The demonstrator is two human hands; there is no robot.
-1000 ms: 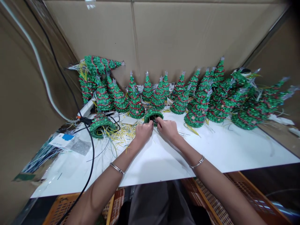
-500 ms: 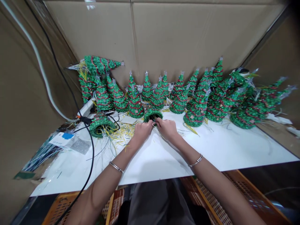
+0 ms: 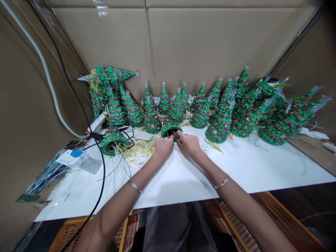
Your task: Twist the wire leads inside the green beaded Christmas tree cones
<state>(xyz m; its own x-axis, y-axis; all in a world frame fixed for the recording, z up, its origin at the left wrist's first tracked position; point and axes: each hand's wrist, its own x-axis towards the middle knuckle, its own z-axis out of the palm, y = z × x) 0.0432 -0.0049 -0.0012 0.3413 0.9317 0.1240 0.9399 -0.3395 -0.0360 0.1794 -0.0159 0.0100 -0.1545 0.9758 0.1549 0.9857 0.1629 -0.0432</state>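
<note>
Fingers [image 3: 179,135] of my two hands curl inward at the near, open base of a green tinsel tree [image 3: 171,126] that lies on its side mid-worktop [image 3: 168,185]. My left hand [image 3: 164,146] is at the left of that opening, my right hand [image 3: 190,144] at its right, the fingertips close together. Thin wires show in the dark hollow; I cannot tell whether my fingers pinch them, nor what the small dark thing by my right fingers is. Left of me a second tree [image 3: 111,134] also lies with its open base toward me, beside scattered wire clippings [image 3: 143,146]. Upright trees [image 3: 151,117] line the far side, crowding together at the right. A black cable [image 3: 104,168] hangs down at the left.
</note>
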